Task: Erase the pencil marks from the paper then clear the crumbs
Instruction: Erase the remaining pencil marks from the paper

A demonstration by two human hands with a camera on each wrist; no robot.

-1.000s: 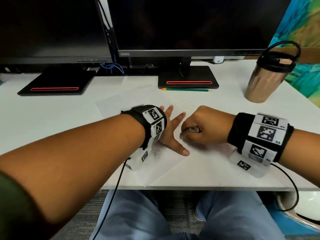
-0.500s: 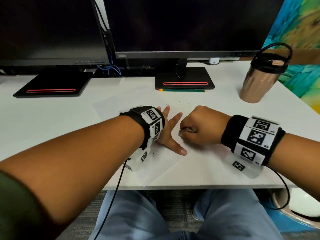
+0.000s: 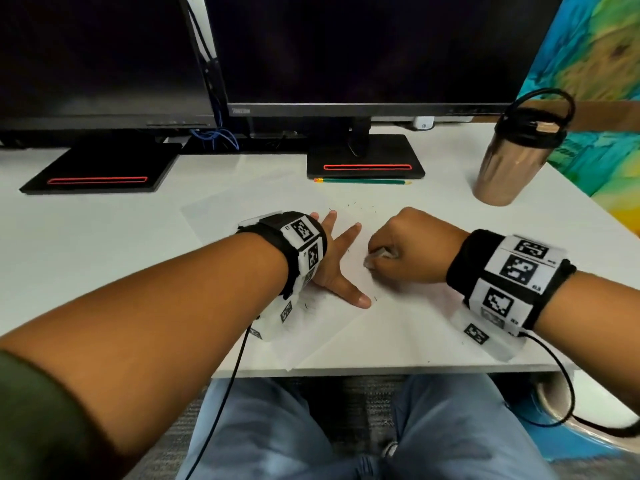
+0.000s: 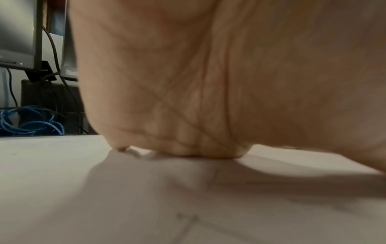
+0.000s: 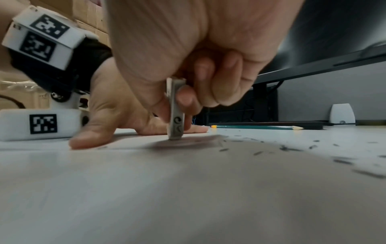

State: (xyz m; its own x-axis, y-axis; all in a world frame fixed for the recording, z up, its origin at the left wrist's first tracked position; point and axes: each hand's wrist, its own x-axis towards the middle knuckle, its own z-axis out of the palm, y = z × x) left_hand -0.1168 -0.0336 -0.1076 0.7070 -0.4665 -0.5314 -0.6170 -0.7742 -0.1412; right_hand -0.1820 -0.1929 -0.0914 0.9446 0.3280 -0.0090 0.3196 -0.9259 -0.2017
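Observation:
A white sheet of paper (image 3: 346, 327) lies on the desk in front of me. My left hand (image 3: 337, 258) lies flat on it with fingers spread, pressing it down; the left wrist view shows only the palm (image 4: 208, 82) against the sheet. My right hand (image 3: 408, 251) pinches a thin white eraser (image 5: 176, 113) upright, its lower end on the paper (image 5: 188, 189) just right of the left thumb. Dark eraser crumbs (image 5: 292, 148) are scattered on the sheet right of the eraser, and more crumbs (image 3: 353, 206) lie beyond the left fingers.
A green pencil (image 3: 363, 181) lies in front of the right monitor's base (image 3: 363, 157). A copper tumbler (image 3: 509, 164) with a black lid stands at the right back. Two dark monitors fill the rear. The desk's front edge (image 3: 381, 370) runs close below my wrists.
The right hand with the eraser has shifted slightly away from the left hand along the paper. The left hand has kept pressing the sheet in place.

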